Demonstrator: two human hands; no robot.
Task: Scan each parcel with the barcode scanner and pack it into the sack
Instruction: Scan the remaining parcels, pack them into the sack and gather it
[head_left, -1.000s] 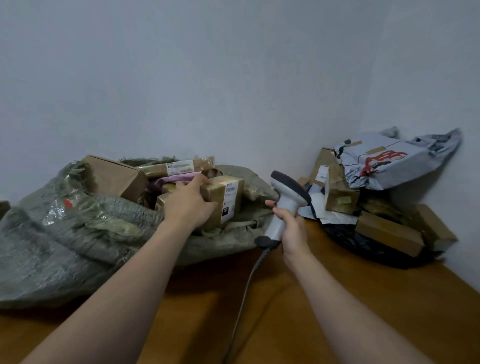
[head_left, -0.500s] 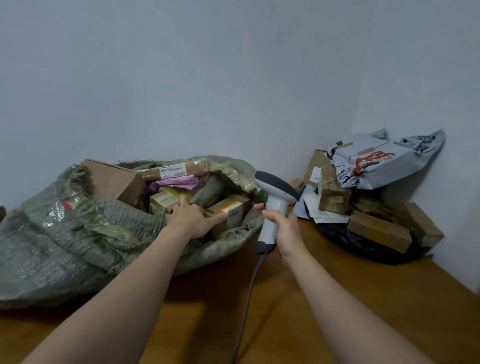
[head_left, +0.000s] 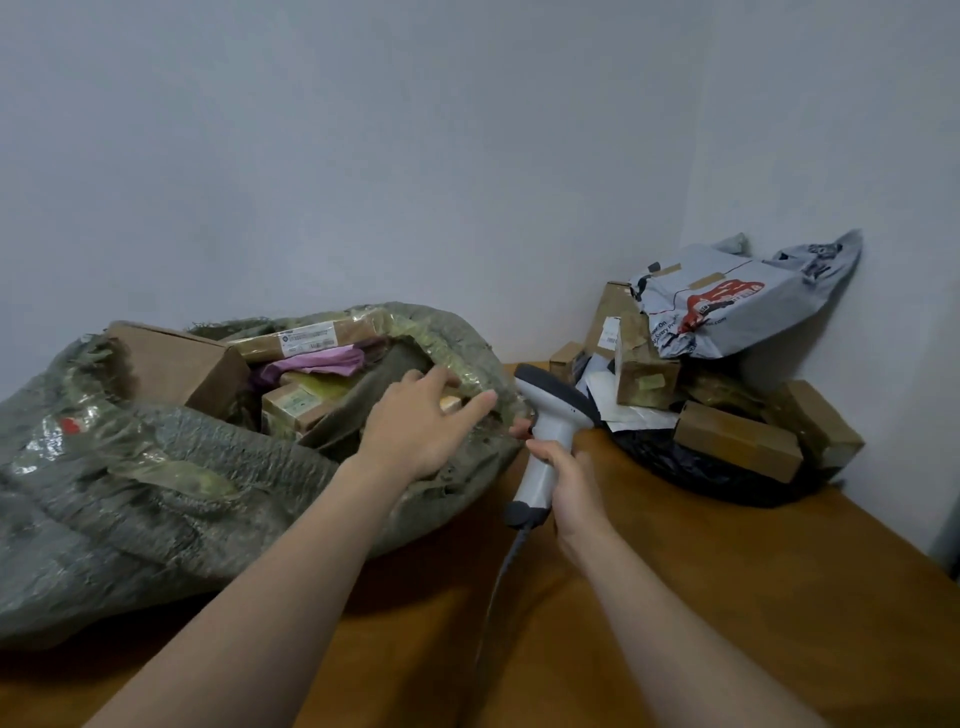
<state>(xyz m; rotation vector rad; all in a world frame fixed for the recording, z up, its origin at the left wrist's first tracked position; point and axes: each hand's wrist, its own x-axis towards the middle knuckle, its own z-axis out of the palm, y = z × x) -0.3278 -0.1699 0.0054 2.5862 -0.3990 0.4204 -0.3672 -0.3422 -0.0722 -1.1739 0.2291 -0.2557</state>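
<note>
Left end of sack (head_left: 156, 493) off-frame

A brown wooden table (head_left: 727, 597), crumpled black plastic (head_left: 696, 470) on its right, stands against pale grey walls (head_left: 363, 156).

Two plain walls meet in a corner (head_left: 691, 208) right of centre. The back wall (head_left: 363, 156) is a flat, unmarked pale grey-blue and fills most of the view. The right wall (head_left: 841, 130) has the same paint and reads a shade lighter. Below them lies a wooden table top (head_left: 727, 597), warm orange-brown, set into the corner. The light is soft, dim and even, leaving faint shadows on the wood. At the far right edge is a narrow darker grey strip (head_left: 949, 545), perhaps floor beyond the table
</note>
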